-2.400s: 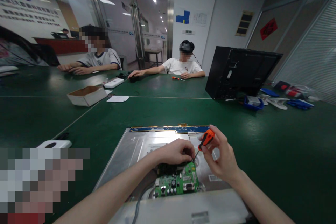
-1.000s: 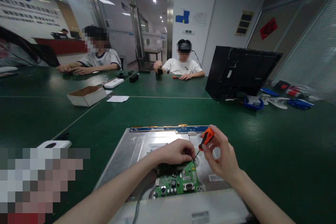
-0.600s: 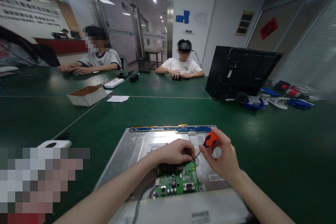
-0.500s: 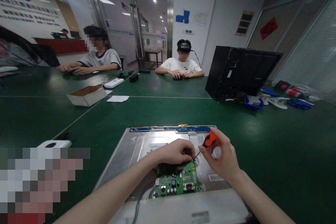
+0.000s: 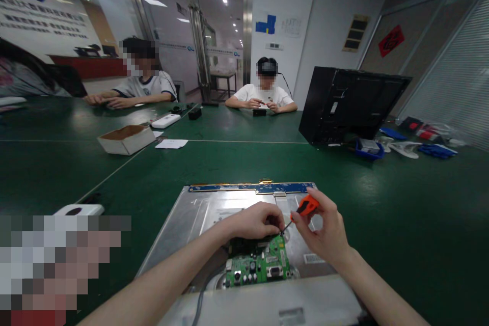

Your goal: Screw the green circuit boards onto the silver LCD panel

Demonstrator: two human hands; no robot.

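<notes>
A metal display panel [image 5: 175, 229] lies in front of me with a green circuit board [image 5: 260, 262] on it. Between thumb and fingers, my right hand [image 5: 324, 226] grips an orange and black screwdriver [image 5: 307, 206]. Its thin shaft slants down left, the tip at the board's upper right corner. My left hand [image 5: 260, 220] rests over the board's upper edge, fingers curled close to the tip; whatever they pinch is hidden. Along the panel's far edge runs a blue circuit strip [image 5: 244, 188].
A black monitor housing [image 5: 351, 104] stands at the back right, beside a blue tray [image 5: 370, 150] and gloves [image 5: 437, 151]. An open cardboard box [image 5: 128, 143] and white paper [image 5: 171, 143] lie left of centre. Across the green table [image 5: 244, 160] sit two people [image 5: 263, 94].
The screwdriver handle has turned in my right fingers and shifted slightly right. My left hand stays in place. The person opposite has raised their hands off a small black object.
</notes>
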